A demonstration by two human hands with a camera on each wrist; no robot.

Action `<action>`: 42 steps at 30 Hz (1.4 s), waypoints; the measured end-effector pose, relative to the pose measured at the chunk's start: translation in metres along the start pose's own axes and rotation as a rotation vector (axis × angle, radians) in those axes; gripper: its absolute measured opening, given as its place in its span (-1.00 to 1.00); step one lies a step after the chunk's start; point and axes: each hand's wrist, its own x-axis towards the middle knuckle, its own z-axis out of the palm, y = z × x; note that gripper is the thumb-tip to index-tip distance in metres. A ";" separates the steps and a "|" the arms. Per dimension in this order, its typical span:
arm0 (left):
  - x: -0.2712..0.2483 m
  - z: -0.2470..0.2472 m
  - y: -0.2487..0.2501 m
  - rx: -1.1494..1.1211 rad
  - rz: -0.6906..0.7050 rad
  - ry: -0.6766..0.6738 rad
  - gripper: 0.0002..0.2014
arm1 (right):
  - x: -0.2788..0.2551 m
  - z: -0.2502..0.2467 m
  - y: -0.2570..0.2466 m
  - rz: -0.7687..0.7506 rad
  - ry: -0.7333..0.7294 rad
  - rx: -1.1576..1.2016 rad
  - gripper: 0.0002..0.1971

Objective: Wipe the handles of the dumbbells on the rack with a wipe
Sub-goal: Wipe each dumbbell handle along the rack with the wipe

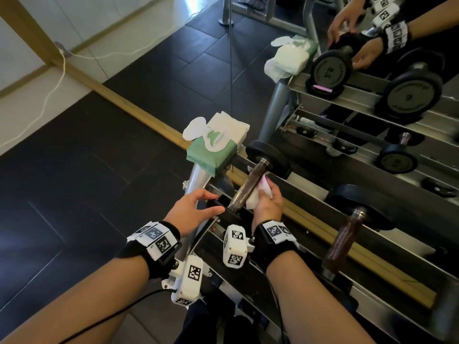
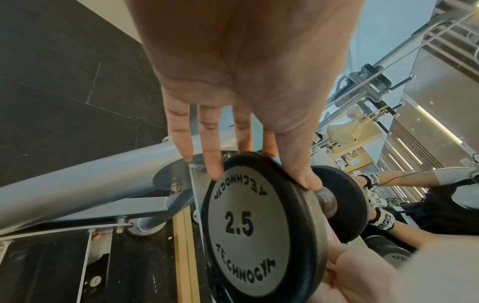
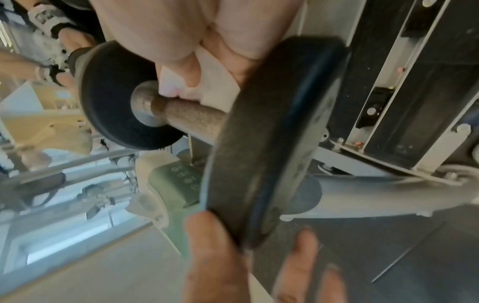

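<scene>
- my left hand (image 1: pixel 191 211) is on the near end plate (image 2: pixel 249 227) of the small dumbbell, thumb on the rim and fingers (image 2: pixel 212 164) reaching over the top edge, fairly straight, more steadying it than clamping it
- that plate reads "2.5" in the left wrist view
- my right hand (image 1: pixel 269 203) has its fingers curled round a crumpled white wipe (image 1: pixel 255 198), pressed against the right side of the dumbbell's handle (image 1: pixel 250 182), about halfway along
- the handle is dark, rough metal and runs away from me to the far end plate (image 1: pixel 267 155)
- the dumbbell sits at the left end of the rack (image 1: pixel 397 304), on the top tier, with the far plate by the mirror
- a second dumbbell (image 1: pixel 345 234) lies further right on the same tier, well apart from my hands
- a green pack of wipes (image 1: pixel 214 151) sits on the rack's left corner just past the dumbbell, flap open, a white sheet sticking up
- the mirror (image 1: pixel 372 95) behind the rack shows both hands and the dumbbells again
- dark floor tiles (image 1: pixel 74 170) to the left, with a white cable (image 1: pixel 53 80) trailing along the wall
</scene>
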 end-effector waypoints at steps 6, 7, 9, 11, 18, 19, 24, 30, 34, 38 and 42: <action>0.001 -0.001 -0.002 0.008 0.005 -0.004 -0.67 | 0.002 -0.008 -0.002 0.060 -0.022 -0.144 -0.60; 0.002 -0.001 -0.002 0.001 0.008 -0.002 -0.68 | 0.007 -0.007 -0.009 0.067 -0.014 -0.132 -0.63; 0.002 0.000 -0.003 0.007 0.013 0.002 -0.70 | 0.016 -0.003 -0.019 0.050 -0.005 -0.120 -0.66; 0.002 0.000 -0.004 0.019 0.014 0.005 -0.70 | 0.016 -0.002 -0.019 0.018 -0.027 -0.128 -0.64; 0.001 0.000 -0.004 0.012 0.005 -0.008 -0.68 | -0.022 -0.018 0.011 0.000 -0.140 -0.228 -0.65; 0.001 0.000 -0.004 0.013 0.007 -0.008 -0.68 | -0.020 -0.018 0.007 0.020 -0.128 -0.242 -0.68; 0.002 0.000 -0.005 0.008 0.011 -0.005 -0.72 | 0.010 -0.009 -0.026 0.077 -0.023 -0.139 -0.66; 0.001 -0.001 -0.002 0.030 0.009 -0.012 -0.71 | -0.014 -0.017 -0.011 -0.017 -0.123 -0.373 -0.62; 0.000 -0.002 0.000 0.055 0.007 -0.009 -0.67 | -0.027 -0.032 -0.001 -0.032 -0.239 -0.451 -0.60; -0.001 -0.002 0.001 0.066 0.002 -0.006 -0.66 | 0.003 -0.027 -0.018 0.098 -0.140 -0.317 -0.67; -0.002 -0.001 0.001 0.067 -0.004 -0.001 -0.67 | 0.028 -0.007 -0.034 0.101 -0.084 -0.197 -0.69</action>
